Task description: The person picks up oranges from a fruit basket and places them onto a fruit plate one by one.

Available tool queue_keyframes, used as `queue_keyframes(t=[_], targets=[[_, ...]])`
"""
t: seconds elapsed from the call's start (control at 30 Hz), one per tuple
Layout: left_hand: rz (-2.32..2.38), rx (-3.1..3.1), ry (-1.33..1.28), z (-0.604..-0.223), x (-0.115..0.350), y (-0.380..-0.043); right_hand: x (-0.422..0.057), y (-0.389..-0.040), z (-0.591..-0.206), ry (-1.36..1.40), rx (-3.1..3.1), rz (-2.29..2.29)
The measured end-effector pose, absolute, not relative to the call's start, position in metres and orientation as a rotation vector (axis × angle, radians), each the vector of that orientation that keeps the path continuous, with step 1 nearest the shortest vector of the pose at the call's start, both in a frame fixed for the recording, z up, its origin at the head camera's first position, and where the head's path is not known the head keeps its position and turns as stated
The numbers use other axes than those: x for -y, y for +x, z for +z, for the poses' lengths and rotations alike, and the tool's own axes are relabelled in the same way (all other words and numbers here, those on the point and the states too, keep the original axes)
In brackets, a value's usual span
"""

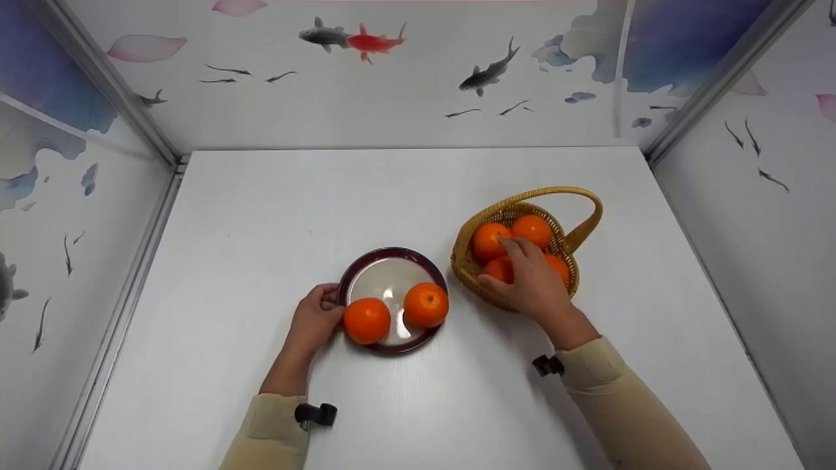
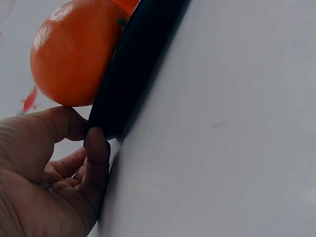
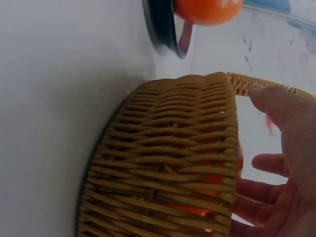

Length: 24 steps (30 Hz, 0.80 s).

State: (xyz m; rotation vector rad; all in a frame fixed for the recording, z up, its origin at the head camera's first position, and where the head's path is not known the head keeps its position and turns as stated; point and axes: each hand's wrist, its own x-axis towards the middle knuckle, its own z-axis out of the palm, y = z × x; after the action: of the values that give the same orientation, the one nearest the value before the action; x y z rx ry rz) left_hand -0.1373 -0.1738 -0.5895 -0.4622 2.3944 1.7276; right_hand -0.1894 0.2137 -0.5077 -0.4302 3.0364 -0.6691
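My left hand (image 1: pixel 317 320) pinches the left rim of a round plate (image 1: pixel 369 261) with a dark red border, thumb above and a finger below in the left wrist view. Two oranges sit on this plate; the left orange (image 1: pixel 367 320) is right beside my thumb, and the other orange (image 1: pixel 426 305) lies near the right rim. My right hand (image 1: pixel 532 281) is over a wicker basket (image 1: pixel 462 261) of several oranges, including one orange (image 1: pixel 532 230) at the back. Its thumb and fingers are spread above the fruit; whether they touch an orange is hidden.
The basket's arched handle (image 1: pixel 591 222) rises at its right and back. Plate and basket stand close together on a white table (image 1: pixel 261 209). Printed panels with fish enclose the table at the back (image 1: pixel 418 98) and both sides.
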Motion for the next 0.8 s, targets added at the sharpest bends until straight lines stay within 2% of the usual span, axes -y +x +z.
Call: queue_keyframes(t=[0.8], targets=[[1.735, -2.362, -0.471, -0.589, 0.174, -0.137, -0.214, -0.205, -0.5, -0.442, -2.907, -0.303]])
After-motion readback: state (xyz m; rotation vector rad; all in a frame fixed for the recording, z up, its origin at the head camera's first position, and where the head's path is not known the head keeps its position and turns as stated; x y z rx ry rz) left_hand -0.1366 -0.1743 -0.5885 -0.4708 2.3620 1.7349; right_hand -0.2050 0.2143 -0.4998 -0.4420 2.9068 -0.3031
